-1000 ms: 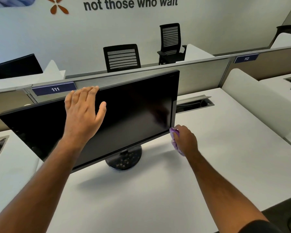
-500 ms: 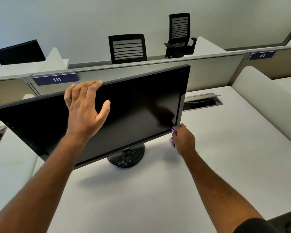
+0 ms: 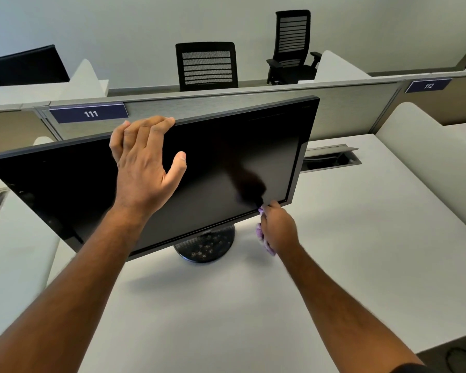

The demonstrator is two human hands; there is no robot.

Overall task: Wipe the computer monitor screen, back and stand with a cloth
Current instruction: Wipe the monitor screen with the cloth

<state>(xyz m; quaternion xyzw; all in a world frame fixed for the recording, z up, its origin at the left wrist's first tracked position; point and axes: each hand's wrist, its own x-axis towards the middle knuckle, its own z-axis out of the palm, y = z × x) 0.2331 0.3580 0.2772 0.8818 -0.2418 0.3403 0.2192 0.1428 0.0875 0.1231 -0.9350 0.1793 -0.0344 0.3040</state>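
A black monitor (image 3: 226, 162) stands on a round black stand (image 3: 207, 246) in the middle of the white desk (image 3: 253, 305), its dark screen facing me. My left hand (image 3: 143, 160) holds the monitor's top edge, fingers hooked over it and thumb spread in front of the screen. My right hand (image 3: 279, 227) grips a bunched purple cloth (image 3: 264, 239) against the bottom bezel near the lower right corner. Most of the cloth is hidden inside the fist.
A grey partition (image 3: 226, 103) with labels 111 and 112 runs behind the monitor. An open cable tray (image 3: 331, 160) sits in the desk at right. White dividers (image 3: 420, 146) flank the desk. Black chairs (image 3: 206, 65) stand beyond the partition.
My right hand with the cloth slid left along the bottom edge from the right corner. My left hand's fingers curled further over the top edge. The view tilted down a little.
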